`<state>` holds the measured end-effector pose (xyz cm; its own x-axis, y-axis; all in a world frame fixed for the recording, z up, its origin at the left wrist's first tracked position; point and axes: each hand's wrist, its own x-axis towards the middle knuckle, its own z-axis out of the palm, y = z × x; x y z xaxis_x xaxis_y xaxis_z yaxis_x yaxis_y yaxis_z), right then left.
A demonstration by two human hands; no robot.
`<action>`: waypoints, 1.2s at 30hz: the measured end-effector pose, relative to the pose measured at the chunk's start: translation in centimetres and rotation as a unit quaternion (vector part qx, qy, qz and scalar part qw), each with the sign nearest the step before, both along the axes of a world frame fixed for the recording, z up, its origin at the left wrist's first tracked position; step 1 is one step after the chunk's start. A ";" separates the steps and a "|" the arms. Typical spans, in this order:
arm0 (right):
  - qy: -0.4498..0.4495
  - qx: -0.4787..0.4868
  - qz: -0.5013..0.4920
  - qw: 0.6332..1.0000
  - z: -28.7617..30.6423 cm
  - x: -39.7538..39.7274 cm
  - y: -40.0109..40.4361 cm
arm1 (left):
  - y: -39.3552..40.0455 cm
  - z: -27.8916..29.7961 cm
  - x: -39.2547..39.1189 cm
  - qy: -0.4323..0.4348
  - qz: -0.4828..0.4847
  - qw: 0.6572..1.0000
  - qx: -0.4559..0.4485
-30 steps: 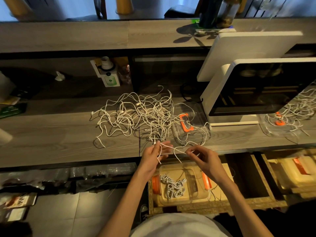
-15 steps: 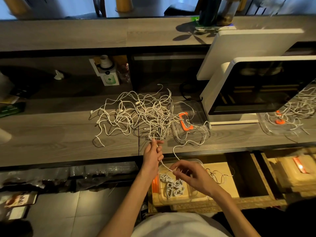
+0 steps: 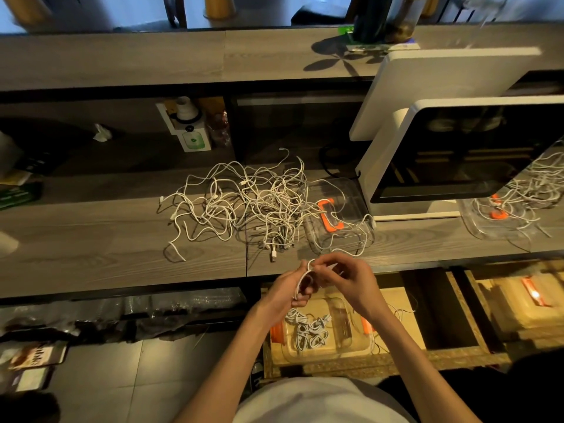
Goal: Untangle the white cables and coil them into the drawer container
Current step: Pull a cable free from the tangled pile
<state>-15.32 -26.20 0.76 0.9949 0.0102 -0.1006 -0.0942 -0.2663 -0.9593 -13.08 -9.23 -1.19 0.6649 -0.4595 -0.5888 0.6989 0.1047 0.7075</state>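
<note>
White cable (image 3: 306, 277), thin and looped, sits pinched between my left hand (image 3: 288, 293) and right hand (image 3: 345, 280), both curled round it. Directly below them the clear container (image 3: 341, 354) in the open drawer (image 3: 409, 331) holds a few coiled cables. Beyond my hands the tangled heap (image 3: 250, 203) sprawls on the grey wood-grain table (image 3: 91, 239); tiled floor lies lower left.

Cable (image 3: 306, 277) ends hidden within hands (image 3: 317, 285)
</note>
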 end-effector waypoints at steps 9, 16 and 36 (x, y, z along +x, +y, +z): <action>-0.007 -0.036 0.023 0.999 -0.3 0.2 -1.7 | 0.7 0.5 0.0 -0.080 -0.076 0.994 -0.021; 0.028 -0.062 0.037 0.997 -0.9 -0.8 -4.3 | 1.6 0.3 0.8 -0.150 0.068 0.985 0.048; 0.095 -0.039 0.200 0.974 -2.8 -4.0 -1.1 | 1.0 0.0 1.0 -0.003 0.328 0.944 -0.033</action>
<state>-19.33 -27.27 -2.01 0.8761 0.3788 -0.2981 -0.1414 -0.3893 -0.9102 -12.04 -8.21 -1.20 0.8230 0.0164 -0.5678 0.4637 0.5580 0.6882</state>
